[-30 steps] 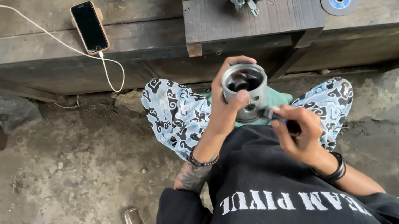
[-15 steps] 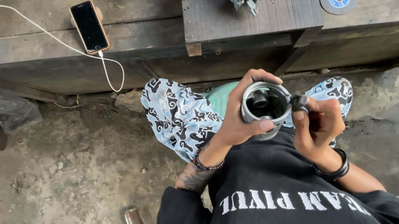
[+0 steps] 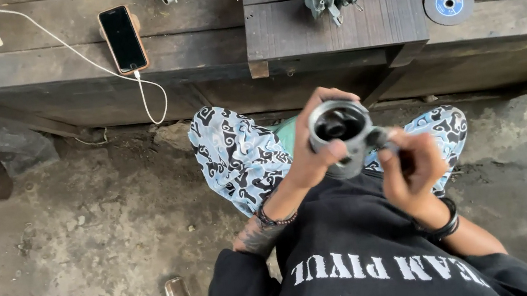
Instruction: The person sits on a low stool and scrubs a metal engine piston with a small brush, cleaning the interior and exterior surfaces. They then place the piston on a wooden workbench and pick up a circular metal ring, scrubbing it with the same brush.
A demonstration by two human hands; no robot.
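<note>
Left hand (image 3: 310, 155) wraps the piston (image 3: 340, 131) over the lap, right hand (image 3: 413, 171) pinching a small dark tool (image 3: 380, 139) against its side — working the skirt, steady grip needed next.

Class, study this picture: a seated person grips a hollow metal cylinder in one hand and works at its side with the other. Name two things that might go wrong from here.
1. The hollow grey metal cylinder is held in mid-air by the left hand alone, above the lap; a slip might drop it onto the gritty concrete floor.
2. The right hand pinches a small dark part at the cylinder's side; if it slips free, it may be hard to find in the dirt.
</note>
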